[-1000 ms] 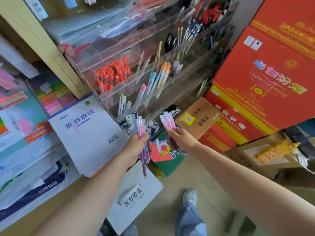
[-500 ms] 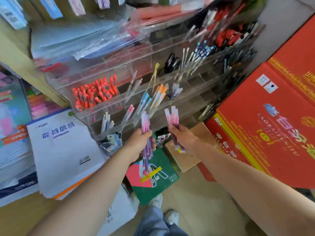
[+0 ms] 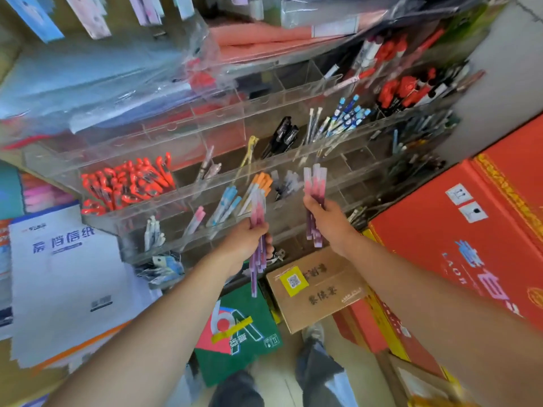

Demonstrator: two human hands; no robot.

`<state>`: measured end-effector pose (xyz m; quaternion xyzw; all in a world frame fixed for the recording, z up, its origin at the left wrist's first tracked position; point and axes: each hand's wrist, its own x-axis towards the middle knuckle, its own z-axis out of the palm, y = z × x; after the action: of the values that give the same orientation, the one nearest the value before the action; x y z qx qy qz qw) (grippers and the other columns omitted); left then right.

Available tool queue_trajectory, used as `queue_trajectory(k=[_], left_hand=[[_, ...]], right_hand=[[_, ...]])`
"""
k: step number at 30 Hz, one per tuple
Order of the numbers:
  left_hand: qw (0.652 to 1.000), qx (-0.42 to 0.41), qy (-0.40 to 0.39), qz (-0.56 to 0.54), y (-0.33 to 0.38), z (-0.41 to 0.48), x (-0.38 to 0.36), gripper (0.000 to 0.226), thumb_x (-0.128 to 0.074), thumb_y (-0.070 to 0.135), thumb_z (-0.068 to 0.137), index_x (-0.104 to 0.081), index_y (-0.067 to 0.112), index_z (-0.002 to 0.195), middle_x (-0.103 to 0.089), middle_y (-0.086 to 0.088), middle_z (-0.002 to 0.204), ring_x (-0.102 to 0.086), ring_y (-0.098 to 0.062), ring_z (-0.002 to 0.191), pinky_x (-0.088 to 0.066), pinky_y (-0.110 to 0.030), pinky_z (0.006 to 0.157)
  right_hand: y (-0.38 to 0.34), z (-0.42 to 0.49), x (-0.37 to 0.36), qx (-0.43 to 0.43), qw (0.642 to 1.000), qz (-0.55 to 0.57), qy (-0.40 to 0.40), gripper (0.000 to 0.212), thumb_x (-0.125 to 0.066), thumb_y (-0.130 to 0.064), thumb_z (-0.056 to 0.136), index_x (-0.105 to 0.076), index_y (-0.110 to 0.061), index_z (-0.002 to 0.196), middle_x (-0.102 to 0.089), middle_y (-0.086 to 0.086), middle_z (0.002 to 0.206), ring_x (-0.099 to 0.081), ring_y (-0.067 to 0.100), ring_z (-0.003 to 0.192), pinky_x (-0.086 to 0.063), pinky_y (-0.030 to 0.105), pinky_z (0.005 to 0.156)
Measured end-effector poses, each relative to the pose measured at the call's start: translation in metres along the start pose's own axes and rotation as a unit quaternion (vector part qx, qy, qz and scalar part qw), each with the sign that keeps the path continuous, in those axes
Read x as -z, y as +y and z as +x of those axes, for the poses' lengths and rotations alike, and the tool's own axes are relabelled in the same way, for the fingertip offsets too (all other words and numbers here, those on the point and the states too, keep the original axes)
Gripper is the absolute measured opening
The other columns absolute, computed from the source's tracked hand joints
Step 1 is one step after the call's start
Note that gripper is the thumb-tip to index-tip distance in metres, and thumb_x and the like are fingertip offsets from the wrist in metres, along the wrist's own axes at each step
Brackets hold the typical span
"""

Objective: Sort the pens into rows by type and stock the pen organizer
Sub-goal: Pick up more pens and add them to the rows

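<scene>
A clear acrylic pen organizer (image 3: 188,189) with tiered rows stands in front of me. Its compartments hold red pens (image 3: 129,180), a pink pen (image 3: 196,218), blue pens (image 3: 226,201), orange-capped pens (image 3: 261,183), black pens (image 3: 283,133) and blue-white pens (image 3: 346,113). My left hand (image 3: 246,245) grips a bundle of pink-purple pens (image 3: 258,259) upright before the lower rows. My right hand (image 3: 326,218) grips a smaller bunch of pink-purple pens (image 3: 314,183), caps up, near the middle row's empty compartments.
Large red cartons (image 3: 470,230) are stacked at the right. A brown box (image 3: 320,286) and a green packet (image 3: 238,336) lie below the organizer. White paper pads (image 3: 64,283) lie at the left. Plastic-wrapped folders (image 3: 117,74) sit above. My feet stand on the floor below.
Both hands rose with their pens toward the organizer's rows. The right hand moved up and right, away from the left one. The camera tilted upward.
</scene>
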<state>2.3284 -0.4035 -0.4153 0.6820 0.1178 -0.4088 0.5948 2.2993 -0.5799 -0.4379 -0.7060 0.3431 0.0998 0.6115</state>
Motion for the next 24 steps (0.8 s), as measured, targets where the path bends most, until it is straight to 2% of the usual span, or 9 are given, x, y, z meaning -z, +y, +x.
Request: queue_trajectory(k=[3,5,6,9,12,16,20,22,24], left_hand=[[0.999,-0.005,0.027,-0.016,0.006,0.007,-0.013,0.019,-0.042,0.011,0.101,-0.048,0.008,0.084,-0.056,-0.008,0.068,-0.056,-0.022,0.057,-0.054,-0.040,0.071],[0.998,-0.006,0.049,-0.026,0.010,0.010,-0.021,0.018,-0.042,0.012,0.102,-0.049,0.007,0.086,-0.056,-0.008,0.069,-0.056,-0.023,0.058,-0.055,-0.041,0.071],[0.998,-0.005,0.057,-0.032,0.011,0.011,-0.025,0.016,-0.041,0.012,0.102,-0.048,0.006,0.088,-0.055,-0.008,0.069,-0.056,-0.023,0.058,-0.055,-0.039,0.068],[0.996,-0.004,0.068,-0.053,0.015,0.012,-0.034,0.015,-0.040,0.012,0.102,-0.046,0.007,0.089,-0.053,-0.008,0.068,-0.054,-0.022,0.057,-0.054,-0.035,0.062],[0.997,-0.007,0.064,-0.050,0.016,0.012,-0.039,0.018,-0.040,0.012,0.102,-0.044,0.008,0.085,-0.051,-0.008,0.067,-0.053,-0.021,0.055,-0.053,-0.036,0.063],[0.998,-0.007,0.046,-0.035,0.017,0.015,-0.041,0.012,-0.038,0.011,0.102,-0.042,0.007,0.092,-0.050,-0.007,0.068,-0.052,-0.021,0.055,-0.052,-0.036,0.062],[0.999,-0.012,0.030,-0.029,0.021,0.022,-0.041,0.014,-0.038,0.010,0.102,-0.041,0.010,0.089,-0.050,-0.007,0.070,-0.052,-0.021,0.057,-0.052,-0.034,0.061],[0.999,-0.010,0.024,-0.024,0.021,0.027,-0.039,0.011,-0.039,0.011,0.102,-0.042,0.010,0.091,-0.051,-0.007,0.071,-0.053,-0.020,0.057,-0.054,-0.031,0.059],[1.000,-0.009,0.016,-0.013,0.019,0.031,-0.037,0.010,-0.041,0.013,0.102,-0.043,0.009,0.094,-0.052,-0.006,0.072,-0.055,-0.019,0.058,-0.055,-0.029,0.058]], right_hand=[[-0.008,0.018,0.013,0.020,1.000,0.019,0.007,0.037,-0.055,-0.038,0.095,-0.054,-0.011,0.070,-0.050,0.003,0.049,-0.050,0.018,0.047,-0.046,0.031,0.051],[-0.012,0.027,0.019,0.031,0.999,0.021,0.000,0.030,-0.061,-0.038,0.092,-0.058,-0.011,0.080,-0.056,0.011,0.064,-0.056,0.027,0.062,-0.050,0.041,0.063],[-0.013,0.031,0.023,0.032,0.999,0.021,-0.001,0.027,-0.062,-0.037,0.091,-0.058,-0.011,0.082,-0.058,0.014,0.069,-0.057,0.029,0.065,-0.049,0.041,0.064],[-0.019,0.036,0.033,0.039,0.999,0.016,0.033,0.024,-0.065,-0.034,0.089,-0.059,-0.014,0.078,-0.061,0.010,0.071,-0.059,0.022,0.062,-0.050,0.032,0.056],[-0.024,0.042,0.041,0.046,0.997,0.018,0.066,0.025,-0.069,-0.032,0.086,-0.060,-0.015,0.071,-0.061,0.004,0.063,-0.056,0.012,0.048,-0.047,0.026,0.048],[-0.036,0.048,0.048,0.061,0.990,0.093,0.083,0.022,-0.071,-0.022,0.086,-0.065,-0.006,0.073,-0.067,0.010,0.068,-0.064,0.017,0.054,-0.057,0.032,0.060],[-0.047,0.058,0.044,0.083,0.984,0.138,0.076,0.014,-0.067,-0.014,0.088,-0.064,-0.012,0.075,-0.069,0.001,0.071,-0.068,0.011,0.060,-0.059,0.025,0.064],[-0.048,0.066,0.041,0.085,0.983,0.138,0.087,0.015,-0.068,-0.015,0.088,-0.065,-0.013,0.073,-0.070,-0.004,0.065,-0.069,0.013,0.062,-0.059,0.028,0.070],[-0.047,0.074,0.037,0.077,0.982,0.151,0.088,0.017,-0.066,-0.009,0.088,-0.064,-0.010,0.071,-0.069,-0.006,0.057,-0.067,0.010,0.055,-0.059,0.026,0.067]])
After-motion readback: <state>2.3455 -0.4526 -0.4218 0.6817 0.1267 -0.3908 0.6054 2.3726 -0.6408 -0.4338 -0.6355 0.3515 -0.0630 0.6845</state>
